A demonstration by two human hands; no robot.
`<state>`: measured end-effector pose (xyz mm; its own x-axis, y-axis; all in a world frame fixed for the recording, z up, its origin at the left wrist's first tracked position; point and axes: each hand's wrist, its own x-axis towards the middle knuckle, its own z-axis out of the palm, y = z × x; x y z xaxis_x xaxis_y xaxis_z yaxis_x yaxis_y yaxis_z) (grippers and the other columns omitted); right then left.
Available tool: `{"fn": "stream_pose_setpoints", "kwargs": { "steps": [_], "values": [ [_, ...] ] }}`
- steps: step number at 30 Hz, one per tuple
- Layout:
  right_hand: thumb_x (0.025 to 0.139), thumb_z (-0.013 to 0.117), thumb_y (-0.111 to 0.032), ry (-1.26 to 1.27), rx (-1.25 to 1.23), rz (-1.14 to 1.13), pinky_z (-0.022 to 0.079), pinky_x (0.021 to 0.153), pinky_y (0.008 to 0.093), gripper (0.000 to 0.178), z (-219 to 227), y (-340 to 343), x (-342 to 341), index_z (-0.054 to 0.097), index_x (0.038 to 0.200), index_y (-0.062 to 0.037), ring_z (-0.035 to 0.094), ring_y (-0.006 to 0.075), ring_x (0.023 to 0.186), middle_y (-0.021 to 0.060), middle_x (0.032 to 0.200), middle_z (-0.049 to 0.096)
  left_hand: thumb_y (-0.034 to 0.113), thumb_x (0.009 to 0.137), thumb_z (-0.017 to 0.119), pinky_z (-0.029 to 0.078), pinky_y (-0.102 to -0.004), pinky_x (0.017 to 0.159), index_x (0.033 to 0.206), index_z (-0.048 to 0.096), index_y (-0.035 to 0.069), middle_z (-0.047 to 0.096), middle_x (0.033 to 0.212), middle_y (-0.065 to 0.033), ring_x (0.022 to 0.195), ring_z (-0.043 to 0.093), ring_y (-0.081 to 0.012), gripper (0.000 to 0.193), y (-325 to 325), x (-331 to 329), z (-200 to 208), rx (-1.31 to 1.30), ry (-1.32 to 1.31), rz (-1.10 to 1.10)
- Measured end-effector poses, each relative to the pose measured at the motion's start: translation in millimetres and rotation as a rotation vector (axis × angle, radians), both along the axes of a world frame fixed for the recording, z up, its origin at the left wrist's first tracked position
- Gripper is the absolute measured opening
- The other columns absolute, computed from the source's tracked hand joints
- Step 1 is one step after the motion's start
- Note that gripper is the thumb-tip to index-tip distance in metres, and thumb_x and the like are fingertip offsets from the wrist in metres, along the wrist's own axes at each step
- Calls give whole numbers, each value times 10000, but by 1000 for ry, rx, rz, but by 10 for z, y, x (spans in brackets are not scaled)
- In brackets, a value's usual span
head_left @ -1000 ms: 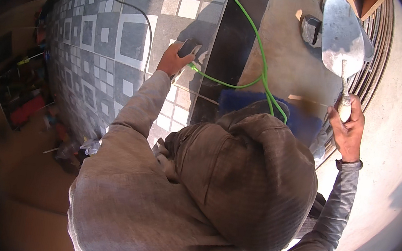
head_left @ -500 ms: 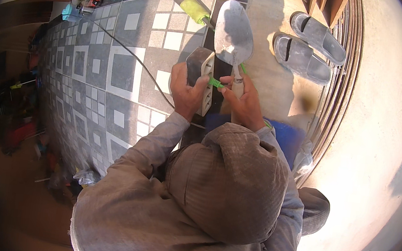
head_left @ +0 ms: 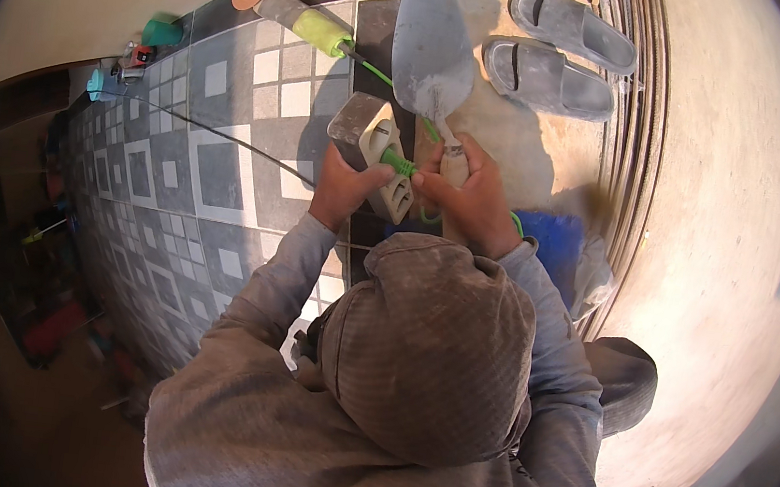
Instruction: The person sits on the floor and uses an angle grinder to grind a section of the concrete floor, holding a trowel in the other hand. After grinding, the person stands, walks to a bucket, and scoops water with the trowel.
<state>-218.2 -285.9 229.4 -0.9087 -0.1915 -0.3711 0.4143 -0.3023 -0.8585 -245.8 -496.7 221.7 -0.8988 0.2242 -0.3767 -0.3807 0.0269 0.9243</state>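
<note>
The power strip (head_left: 365, 129), dark-bodied with a pale socket face, is located just above the centre of the frame, tilted, its sockets turned toward the right of the frame. The green plug (head_left: 397, 162) is positioned at the socket face; whether it is fully seated cannot be confirmed, as the thumbs partly obscure the contact. The left hand (head_left: 348, 190) grasps the strip from its left side, thumb laid over the socket face beside the plug. The right hand (head_left: 474, 195) is closed around the handle of a trowel (head_left: 433, 49), its thumb tip at the cord end of the plug; the grey blade points toward the top of the frame. A grinder (head_left: 291, 17) with a copper-coloured disc and a yellow-green wrapped grip lies at upper left on the patterned tile floor (head_left: 223, 174). A green cup (head_left: 163, 33) is noted farther left, and a black cord (head_left: 246, 145) crosses the tiles toward the strip. Two grey sandals (head_left: 548, 80) lie side by side at upper right, next to the floor rails (head_left: 630, 156). A blue mat (head_left: 550, 249) shows right of centre, near the right forearm
</note>
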Motion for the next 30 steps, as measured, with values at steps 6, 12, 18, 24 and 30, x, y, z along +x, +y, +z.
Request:
{"fn": "stream_pose_setpoints", "kwargs": {
  "steps": [6,12,18,24,30],
  "values": [
    [793,789,-122,24,164,66,541,619,287,354,195,133,-119,572,1049,-9,656,120,687,70,840,669,207,613,921,520,-337,900,1318,426,-3,594,1160,-100,1044,624,-202,887,176,123,219,-163,118,-11],
    [782,785,-129,66,265,120,521,673,287,347,230,207,-109,590,1048,-19,648,124,752,61,843,669,212,590,933,509,-349,905,1295,461,-9,599,1155,-116,1045,621,-216,877,379,160,315,-279,199,-14],
    [777,773,-99,74,271,109,502,748,279,356,382,192,-17,609,1086,-33,616,102,787,38,838,668,173,624,903,516,-342,889,1277,496,-19,620,1148,-127,1015,631,-204,793,479,288,502,-332,171,92],
    [842,747,-110,-46,337,8,517,648,287,277,157,681,268,565,1037,-34,650,125,722,63,812,674,72,874,640,563,-334,714,1088,548,-56,642,923,-130,784,658,-199,265,-439,-48,677,-194,256,738],
    [869,733,-107,26,169,-300,486,546,228,234,345,823,-308,546,986,-29,618,88,608,56,774,662,352,734,833,416,-448,1020,1323,468,-40,523,1252,-207,1193,499,-370,797,-1443,-656,161,-1354,637,237]
  ]
}}
